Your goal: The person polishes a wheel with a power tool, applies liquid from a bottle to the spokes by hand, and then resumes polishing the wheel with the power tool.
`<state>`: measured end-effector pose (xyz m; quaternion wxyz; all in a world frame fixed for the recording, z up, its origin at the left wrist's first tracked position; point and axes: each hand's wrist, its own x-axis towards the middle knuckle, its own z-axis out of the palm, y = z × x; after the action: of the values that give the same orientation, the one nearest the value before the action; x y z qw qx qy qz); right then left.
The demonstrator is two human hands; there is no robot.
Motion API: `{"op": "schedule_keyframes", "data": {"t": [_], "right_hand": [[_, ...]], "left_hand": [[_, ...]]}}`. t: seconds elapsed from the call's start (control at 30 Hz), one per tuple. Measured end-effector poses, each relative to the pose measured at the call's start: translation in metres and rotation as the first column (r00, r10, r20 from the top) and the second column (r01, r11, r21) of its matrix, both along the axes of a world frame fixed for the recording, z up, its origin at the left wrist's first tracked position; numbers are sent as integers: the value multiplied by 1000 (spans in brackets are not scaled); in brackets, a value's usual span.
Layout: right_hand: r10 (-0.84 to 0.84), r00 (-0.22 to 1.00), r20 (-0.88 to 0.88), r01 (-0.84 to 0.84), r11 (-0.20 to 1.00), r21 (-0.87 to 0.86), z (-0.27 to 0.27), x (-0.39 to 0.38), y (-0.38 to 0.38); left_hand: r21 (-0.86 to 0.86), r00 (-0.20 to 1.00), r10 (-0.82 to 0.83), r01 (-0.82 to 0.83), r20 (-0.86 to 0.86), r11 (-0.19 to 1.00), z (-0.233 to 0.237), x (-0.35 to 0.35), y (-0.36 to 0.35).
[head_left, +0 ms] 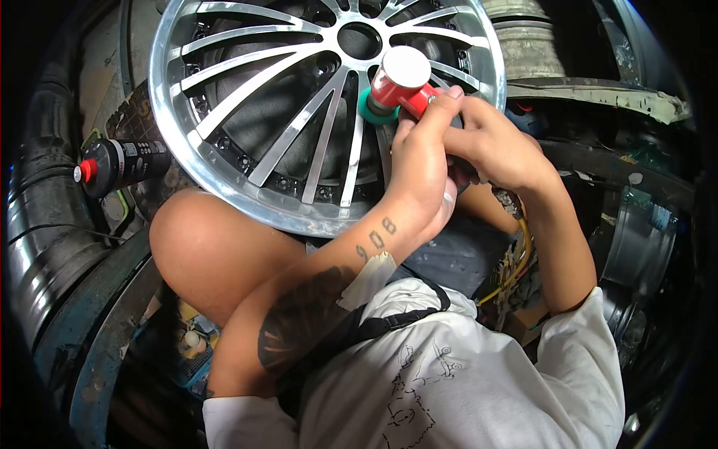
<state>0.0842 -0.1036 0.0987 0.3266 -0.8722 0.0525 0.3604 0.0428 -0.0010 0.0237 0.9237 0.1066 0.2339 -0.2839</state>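
A silver alloy wheel (321, 221) with many thin spokes lies in front of me, tilted across my knees. Over its lower right spokes is a small red angle polisher (390, 86) with a white round top and a green pad (372, 111) close against a spoke. My left hand (425, 153) is closed around the polisher's handle from below. From the right, my right hand (497, 138) wraps the same handle, its fingers overlapping the left ones. Most of the handle is hidden by both hands.
A black bottle with a red cap (123, 166) stands left of the wheel. Other wheel rims (523, 45) are stacked at the upper right, with another rim (639, 232) at right. A yellow hose (517, 266) runs beside my right side. A blue basket (196, 359) sits at lower left.
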Motion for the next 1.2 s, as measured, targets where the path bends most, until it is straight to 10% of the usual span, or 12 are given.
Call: {"op": "schedule_keyframes", "data": {"t": [1.2], "right_hand": [[36,997,65,-39,998,46,-10,-10,-8]], "left_hand": [[-84,997,-75,76,14,994,14,-12,15]]}}
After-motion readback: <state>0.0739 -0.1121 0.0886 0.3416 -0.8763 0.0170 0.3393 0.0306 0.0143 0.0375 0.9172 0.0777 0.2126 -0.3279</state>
